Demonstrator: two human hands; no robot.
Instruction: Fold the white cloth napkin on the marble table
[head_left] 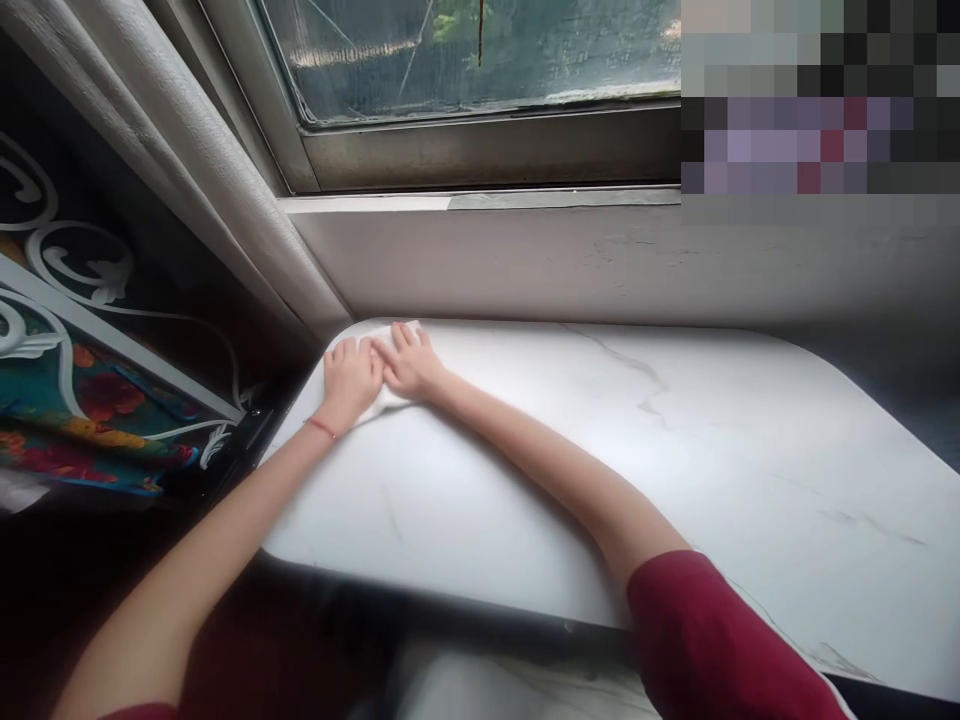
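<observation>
A white cloth (390, 398) lies flat at the far left corner of a white marble-look table (637, 460). My left hand (349, 378) presses down on the cloth's left part, fingers spread and pointing toward the wall. Right beside it, my right hand (409, 362) lies flat on the same cloth, fingers apart, touching the left hand. Most of the cloth is hidden under the two palms. A thin red thread circles my left wrist, and my right arm has a dark red sleeve.
Behind the table runs a grey wall (600, 265) under a window frame (487, 150). A pale curtain (187, 170) hangs at the left. Left of the table lies colourful floral fabric (90, 420) over a dark gap.
</observation>
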